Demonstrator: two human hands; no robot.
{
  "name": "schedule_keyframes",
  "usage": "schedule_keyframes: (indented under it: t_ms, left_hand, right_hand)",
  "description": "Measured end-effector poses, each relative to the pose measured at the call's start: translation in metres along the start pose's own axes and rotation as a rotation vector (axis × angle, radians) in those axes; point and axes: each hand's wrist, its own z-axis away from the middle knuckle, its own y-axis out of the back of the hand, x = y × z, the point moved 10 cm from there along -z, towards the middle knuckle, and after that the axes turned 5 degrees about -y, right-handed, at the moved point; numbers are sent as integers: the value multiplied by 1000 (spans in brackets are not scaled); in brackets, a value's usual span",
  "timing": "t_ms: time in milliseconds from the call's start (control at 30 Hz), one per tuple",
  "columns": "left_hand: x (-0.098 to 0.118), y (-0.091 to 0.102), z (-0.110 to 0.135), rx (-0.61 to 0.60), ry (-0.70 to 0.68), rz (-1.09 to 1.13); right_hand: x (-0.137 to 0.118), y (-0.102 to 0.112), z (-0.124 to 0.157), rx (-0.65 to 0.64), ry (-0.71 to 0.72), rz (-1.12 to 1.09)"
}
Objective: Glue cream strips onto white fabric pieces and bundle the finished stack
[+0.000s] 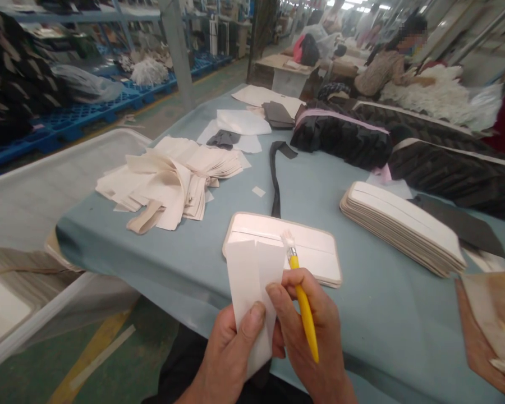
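My left hand [231, 350] is closed on a long white strip [246, 292], its thumb pressed flat on the near part. A yellow-handled brush [306, 317] rests in my right hand [307, 331], bristles pointing away from me and looking whitish. That hand's thumb and fingers also pinch the strip's right edge, where a second layer or fold shows. Just beyond, a white rounded panel [307, 235] with a beige rim and a dark line along it lies on the table, partly covered by the strip and the brush tip.
A neat stack of similar panels [404, 224] stands at right, near bundled dark pieces [340, 134]. Cream fabric pieces [164, 174] are heaped at left. A dark strap [275, 179] lies mid-table. A white bin [88, 163] adjoins the left edge. Another person [382, 73] sits farther back.
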Motion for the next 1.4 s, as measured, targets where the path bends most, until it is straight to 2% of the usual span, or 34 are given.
schedule_keyframes:
  t_ms: [100, 167, 233, 400, 533, 600, 667, 733, 800, 867, 933, 1000, 1067, 1133, 1267, 1400]
  left_hand:
    - [1, 4, -4, 97, -32, -29]
    - [1, 0, -8, 95, -48, -32]
    - [-4, -4, -10, 89, -52, -18]
    - [-26, 8, 0, 219, -45, 9]
    - [-32, 26, 9, 348, -42, 84]
    - [-24, 44, 10, 415, -70, 122]
    - [-5, 66, 8, 447, -163, 97]
    - [22, 90, 6, 479, -273, -33]
    - [52, 108, 5, 504, -367, -251]
    - [83, 111, 1, 446, -491, -505]
    - [112, 96, -4, 318, -681, -777]
    - [127, 76, -8, 185, -859, -1045]
    - [130, 63, -17, 90, -954, -1240]
    - [126, 59, -29, 27, -976, -1316]
    - [112, 64, -55, -69, -900, -1276]
    - [105, 66, -63, -89, -898, -1282]
  right_hand:
    - [-16, 12, 6, 172, 234, 127]
    - [-22, 21, 13, 349, 313, 192]
    - [-26, 22, 19, 467, 354, 224]
    - [-31, 17, 26, 551, 369, 304]
    - [-37, 36, 22, 599, 389, 284]
    - [-44, 43, 13, 546, 429, 306]
    - [-53, 40, -2, 434, 472, 397]
    - [-58, 35, -21, 308, 479, 488]
    - [-56, 29, -44, 182, 433, 544]
    - [-52, 19, -67, 50, 366, 580]
    - [-47, 7, -86, -71, 317, 621]
    - [-45, -5, -99, -155, 295, 653]
    - [-45, -15, -107, -209, 299, 677]
    - [-43, -23, -114, -242, 315, 710]
    - [-38, -33, -126, -270, 325, 803]
    - [-32, -41, -136, -319, 254, 903]
